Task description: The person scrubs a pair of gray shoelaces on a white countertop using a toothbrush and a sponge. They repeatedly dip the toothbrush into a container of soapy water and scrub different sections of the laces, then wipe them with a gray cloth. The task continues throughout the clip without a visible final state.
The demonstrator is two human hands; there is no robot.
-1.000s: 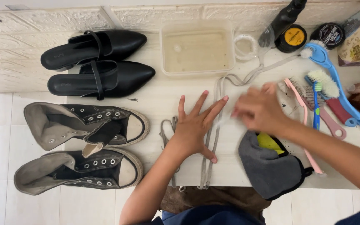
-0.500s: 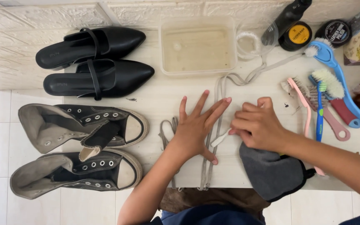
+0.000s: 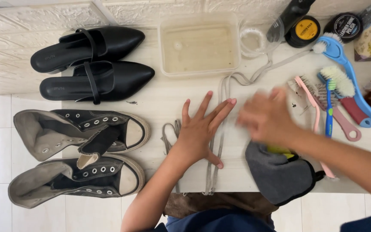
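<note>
Left hand pins the laces; right hand blurs above the cloth.

Flat, fingers spread and released, the left hand (image 3: 200,131) presses the long grey shoelaces (image 3: 216,146) at frame centre on the pale worktop (image 3: 168,96). The right hand (image 3: 268,117) is blurred, its grip unreadable; a hasty sweep might knock the pink-handled brush (image 3: 312,105) or snag the grey cloth (image 3: 280,174) off the lower edge.

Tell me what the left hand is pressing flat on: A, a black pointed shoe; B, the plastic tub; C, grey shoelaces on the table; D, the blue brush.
C: the left hand lies spread, palm down, over the grey shoelaces on the table.
</note>
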